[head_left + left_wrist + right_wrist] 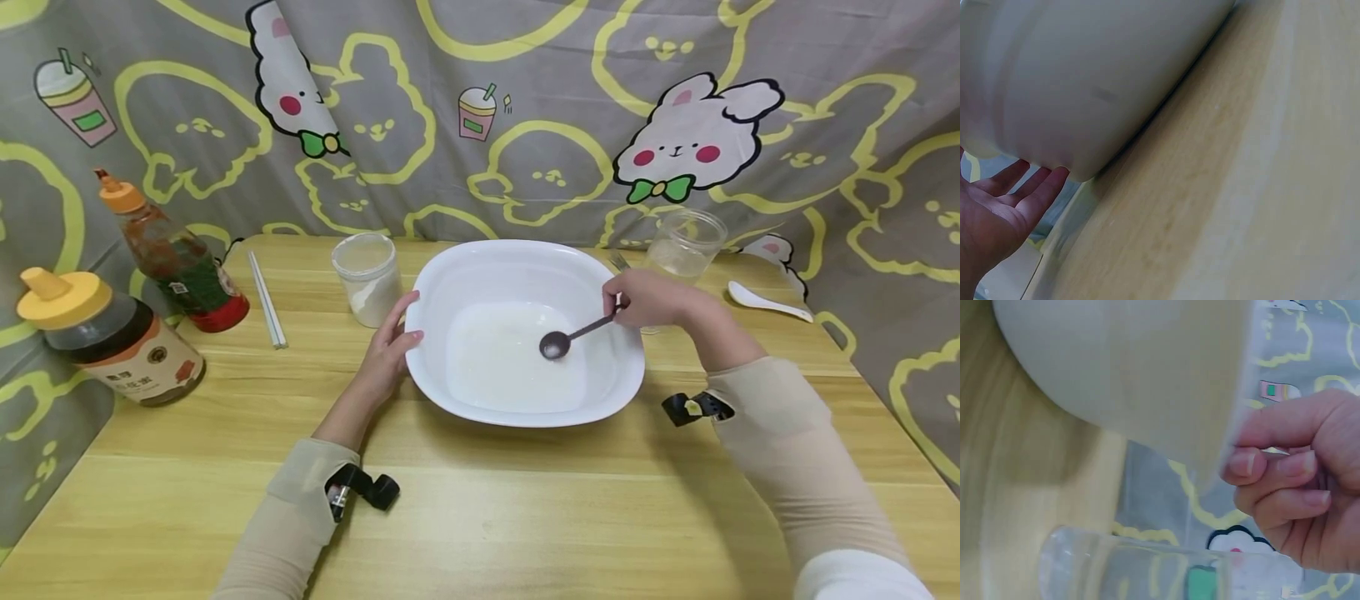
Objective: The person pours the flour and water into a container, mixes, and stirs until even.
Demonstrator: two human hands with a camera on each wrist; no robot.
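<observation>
White plastic basin at frame centre, steadied and stirred.

At far left, the labels on the yellow-capped jar and the red-labelled bottle were too small to read. The left hand rested straight-fingered against the basin's left rim. The basin appeared light, stiff and slippery, so best held at the rim. At centre right, the right hand pinched the dark spoon, its bowl dipped in milky liquid.

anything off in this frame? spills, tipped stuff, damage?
Nothing stands out. The white basin sits flat on the wooden table, steadied by the left hand; the right hand holds a dark spoon inside it. Jars and bottles stand upright, with no spill showing.
</observation>
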